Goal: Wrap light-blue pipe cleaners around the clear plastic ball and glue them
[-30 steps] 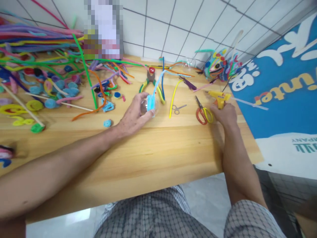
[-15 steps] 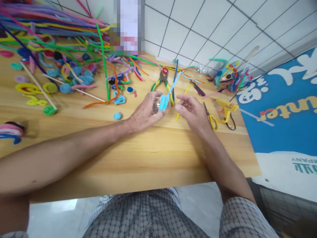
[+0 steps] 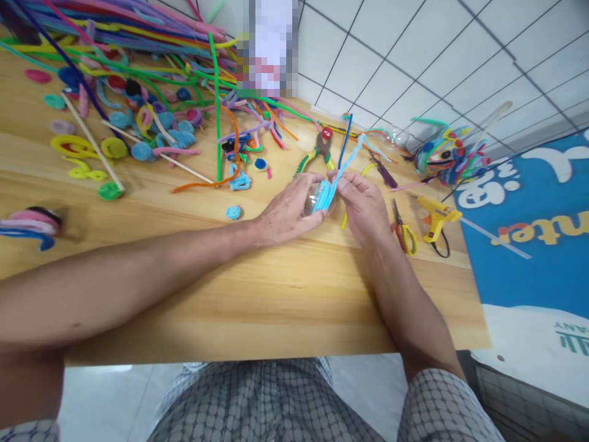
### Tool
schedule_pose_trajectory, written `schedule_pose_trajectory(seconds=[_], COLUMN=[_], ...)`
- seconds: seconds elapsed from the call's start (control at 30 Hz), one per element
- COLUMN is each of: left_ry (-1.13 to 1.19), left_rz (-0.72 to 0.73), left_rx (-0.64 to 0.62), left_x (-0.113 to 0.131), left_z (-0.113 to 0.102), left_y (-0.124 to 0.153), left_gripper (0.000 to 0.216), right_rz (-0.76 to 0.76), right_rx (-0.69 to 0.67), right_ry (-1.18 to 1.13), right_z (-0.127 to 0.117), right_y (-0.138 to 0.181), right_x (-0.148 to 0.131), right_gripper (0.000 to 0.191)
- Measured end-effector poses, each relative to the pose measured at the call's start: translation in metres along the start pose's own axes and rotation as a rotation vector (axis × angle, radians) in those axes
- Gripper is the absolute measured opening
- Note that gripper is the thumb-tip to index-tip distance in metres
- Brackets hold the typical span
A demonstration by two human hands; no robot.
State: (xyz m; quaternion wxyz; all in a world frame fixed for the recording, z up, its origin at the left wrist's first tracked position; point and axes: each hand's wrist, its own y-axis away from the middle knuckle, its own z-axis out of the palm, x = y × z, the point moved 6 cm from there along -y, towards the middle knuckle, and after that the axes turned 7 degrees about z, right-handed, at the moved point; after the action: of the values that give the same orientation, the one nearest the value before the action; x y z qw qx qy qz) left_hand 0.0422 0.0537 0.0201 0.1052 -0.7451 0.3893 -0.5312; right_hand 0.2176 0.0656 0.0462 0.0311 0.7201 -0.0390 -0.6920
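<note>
My left hand [image 3: 292, 212] grips a clear plastic ball [image 3: 311, 197] between thumb and fingers. Rows of light blue pipe cleaner [image 3: 325, 195] cover the ball's right side. From there a loose length slants up and away, then bends down at its far end. My right hand [image 3: 363, 199] pinches this pipe cleaner close to the ball, thumb against fingers. Just beyond my hands lie pliers [image 3: 324, 147] with green and yellow handles and a dark blue pipe cleaner [image 3: 345, 141]. A yellow pipe cleaner is partly hidden behind my right hand.
Scissors [image 3: 405, 236] and a yellow glue gun [image 3: 435, 216] lie to the right. A colourful pipe-cleaner fish [image 3: 444, 153] stands at the back right. Coiled pieces and sticks [image 3: 94, 144] spread over the left, before a heap of pipe cleaners [image 3: 151, 37]. A tiled wall [image 3: 368, 55] bounds the back.
My right hand has come in from beside the ball and closed on the light blue pipe cleaner. My left hand still holds the ball. The whole view has shifted slightly.
</note>
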Motion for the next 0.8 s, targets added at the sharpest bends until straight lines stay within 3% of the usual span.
schedule_pose_trajectory(seconds=[0.2,0.43,0.8], left_ry=[0.013,0.016,0.015], left_rz=[-0.012,-0.012,-0.001], left_rx=[-0.01,-0.023,-0.017], left_x=[0.0,0.0,-0.001], left_z=[-0.001,-0.001,-0.002], left_y=[0.0,0.0,0.0], left_gripper=[0.06,0.06,0.061], right_rz=[0.004,-0.018,0.026], right_rx=[0.0,-0.031,-0.029], right_ry=[0.026,0.098,0.011], right_z=[0.001,0.004,0.003], right_y=[0.0,0.001,0.0], right_x=[0.0,-0.003,0.009], right_gripper=[0.035,0.053,0.055])
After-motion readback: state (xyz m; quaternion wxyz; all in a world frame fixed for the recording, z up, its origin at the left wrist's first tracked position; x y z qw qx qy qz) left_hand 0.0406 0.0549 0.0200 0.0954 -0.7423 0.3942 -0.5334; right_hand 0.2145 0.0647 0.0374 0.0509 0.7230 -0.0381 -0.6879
